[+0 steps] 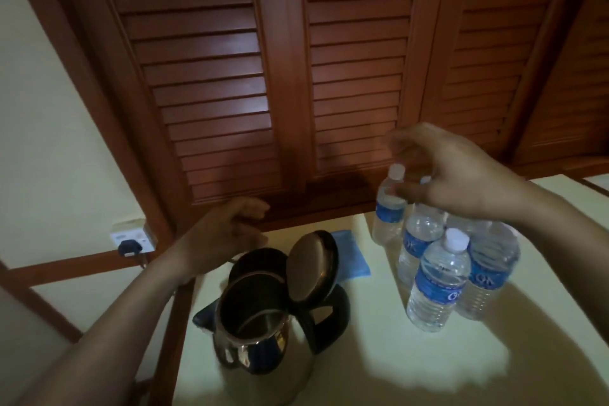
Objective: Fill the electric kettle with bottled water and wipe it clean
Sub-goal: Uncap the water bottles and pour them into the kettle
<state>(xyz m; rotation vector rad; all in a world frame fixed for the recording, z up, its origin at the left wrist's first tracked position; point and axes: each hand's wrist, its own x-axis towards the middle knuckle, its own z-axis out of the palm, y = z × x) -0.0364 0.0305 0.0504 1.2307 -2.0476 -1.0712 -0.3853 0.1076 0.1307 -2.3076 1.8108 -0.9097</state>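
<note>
Far left: wall socket (129, 236) had a dark plug (130, 247) in it. Left hand (227, 234) hovered above and behind the kettle, fingers curled in on themselves, clenched on nothing, touching nothing. Steel kettle (263, 349) stood upright on the pale table (412, 372), near the table's left edge, spout toward the camera. Kettle lid (313, 265) was swung up on its hinge and stood nearly vertical; the black handle (334, 316) pointed right. The inside was dark, so water level: cannot tell. A round black base (255, 260) sat just behind the kettle; whether the two touched was unclear. Folded blue cloth (354, 257) lay flat on the table behind the lid, between kettle and bottles, apart from both. Water bottles stood upright in a tight cluster right of the cloth, blue labels, white caps on. The front bottle (438, 283) was nearest the camera and the rear-left bottle (389, 208) was farthest back. Right hand (461, 178) hung over the back of the cluster, fingers spread and arched in a claw above the rear-left bottle's cap, the thumb crossing in front of its shoulder. Grip released, not closed on the bottle. Motion blur meant thumb contact couldn't be confirmed. Brown louvred doors (230, 59) filled the background behind the table.
</note>
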